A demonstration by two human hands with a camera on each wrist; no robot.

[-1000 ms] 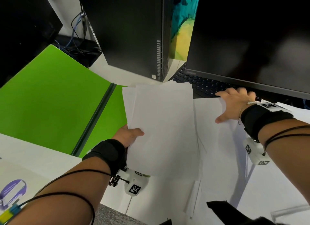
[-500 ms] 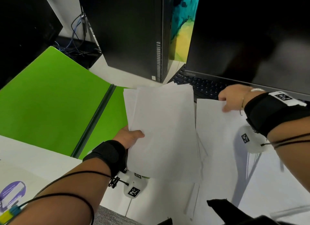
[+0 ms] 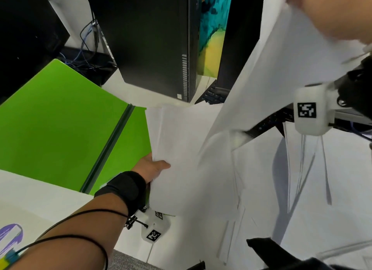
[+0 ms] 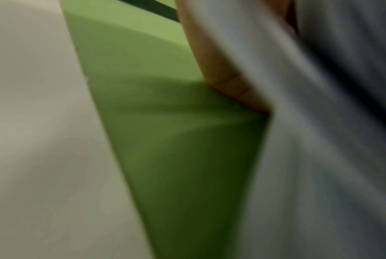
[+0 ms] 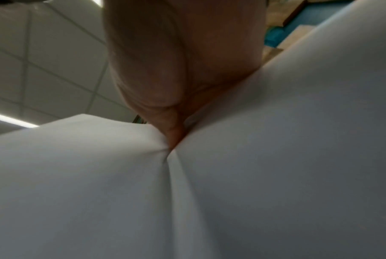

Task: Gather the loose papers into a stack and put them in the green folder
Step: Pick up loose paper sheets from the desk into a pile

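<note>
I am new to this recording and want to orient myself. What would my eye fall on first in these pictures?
First, the open green folder, lying bright at the left on the white desk. Next, the big white sheet that the right hand lifts high at the upper right, in front of the dark monitor. In the middle, the left hand holds a stack of papers by its edge, over the folder's right flap.

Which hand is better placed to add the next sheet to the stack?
Right. The right hand already pinches a lifted sheet hanging above the stack; the left hand is busy holding that stack beside the open folder.
</note>
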